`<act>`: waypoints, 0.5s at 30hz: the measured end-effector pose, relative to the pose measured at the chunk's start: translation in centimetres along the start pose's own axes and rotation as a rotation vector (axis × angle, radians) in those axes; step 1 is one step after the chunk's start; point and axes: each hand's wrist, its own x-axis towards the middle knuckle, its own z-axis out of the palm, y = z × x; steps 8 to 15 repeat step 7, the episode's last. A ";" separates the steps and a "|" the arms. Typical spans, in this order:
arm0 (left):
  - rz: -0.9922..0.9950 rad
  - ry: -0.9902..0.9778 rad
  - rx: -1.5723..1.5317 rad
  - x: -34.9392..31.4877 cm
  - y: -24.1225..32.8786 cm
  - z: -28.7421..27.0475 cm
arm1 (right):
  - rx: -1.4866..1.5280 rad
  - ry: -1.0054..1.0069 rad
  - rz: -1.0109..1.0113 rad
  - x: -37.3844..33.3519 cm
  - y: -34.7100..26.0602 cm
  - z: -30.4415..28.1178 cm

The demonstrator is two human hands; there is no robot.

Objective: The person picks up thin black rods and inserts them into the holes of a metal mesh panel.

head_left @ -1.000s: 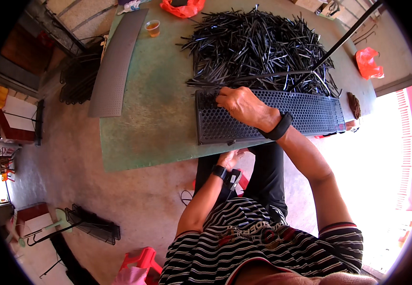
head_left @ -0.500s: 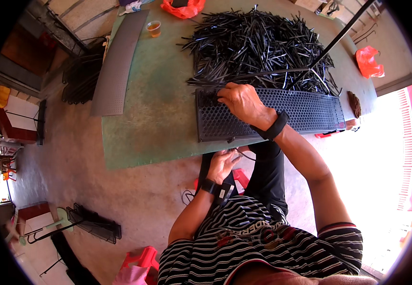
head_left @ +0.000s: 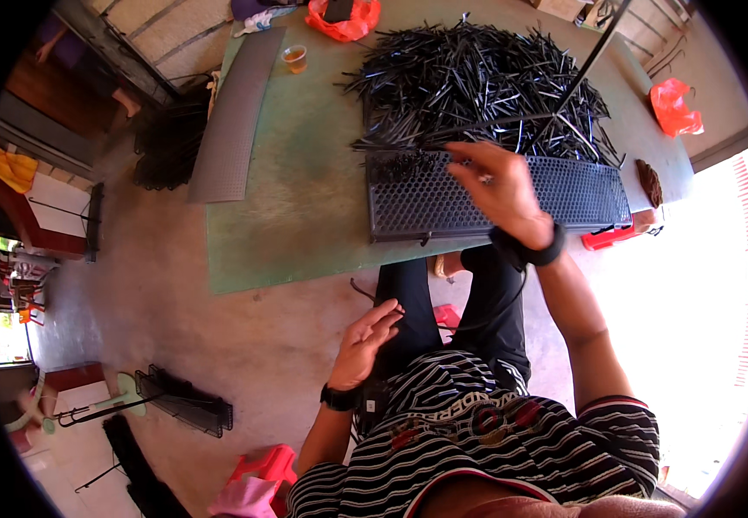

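Note:
A black perforated panel (head_left: 555, 190) with a honeycomb of holes lies along the near edge of the green table. Above its left half is my right hand (head_left: 505, 186), fingers curled toward the thumb; whatever is between them I cannot make out. Short black pieces (head_left: 404, 164) cover the panel's far left corner. Below the table edge, over my lap, my left hand (head_left: 363, 344) holds a thin black cord (head_left: 363, 290) between thumb and fingers. Part of the cord curves right across my legs. A large heap of black strips (head_left: 477, 82) lies behind the panel.
A long grey perforated sheet (head_left: 240, 121) lies on the table (head_left: 305, 181) at the left, beside a cup of amber liquid (head_left: 294, 59). Red plastic bags (head_left: 674, 108) rest at the right and far side. A black metal rod (head_left: 594, 60) slants over the heap.
My left hand has moved left and nearer to me, away from the table edge, with the cord. My right hand has shifted right and lifted off the panel's far left part.

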 end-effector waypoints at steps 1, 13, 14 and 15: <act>0.073 -0.041 0.165 -0.8 1.4 0.0 | 0.121 0.038 0.143 -1.1 -0.9 -2.0; 0.229 -0.263 0.790 -4.3 7.4 2.6 | 0.249 0.306 0.350 -8.0 -4.4 -13.5; 0.229 -0.263 0.790 -4.3 7.4 2.6 | 0.249 0.306 0.350 -8.0 -4.4 -13.5; 0.229 -0.263 0.790 -4.3 7.4 2.6 | 0.249 0.306 0.350 -8.0 -4.4 -13.5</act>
